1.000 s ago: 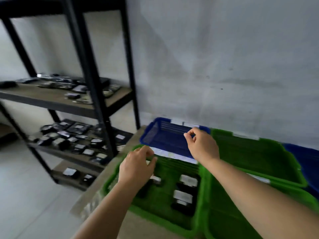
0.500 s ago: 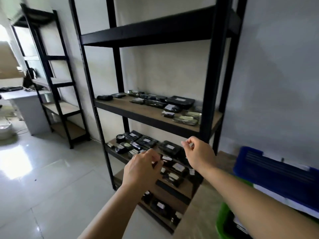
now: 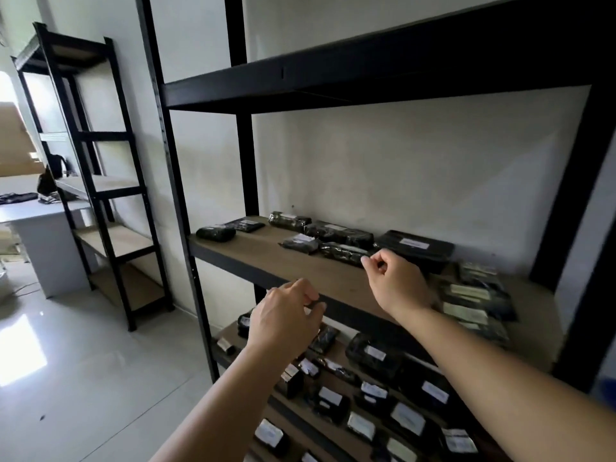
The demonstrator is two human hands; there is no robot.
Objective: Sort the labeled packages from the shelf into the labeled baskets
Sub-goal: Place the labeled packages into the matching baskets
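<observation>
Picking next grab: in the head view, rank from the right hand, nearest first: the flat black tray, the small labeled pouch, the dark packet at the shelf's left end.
From the right hand:
1. Flat black tray, just behind it, rightward.
2. Small pouch, left of it.
3. Dark packet, far left end.

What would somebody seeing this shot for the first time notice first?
Probably the two bare hands raised mid-frame: the right hand reaching over the wooden middle shelf, the left hand lower, in front of that shelf's black front edge, both loosely curled and holding nothing. Next, the dark packages with white labels lying along the back of that shelf, and many more crowded on the lower shelf beneath the arms.
</observation>
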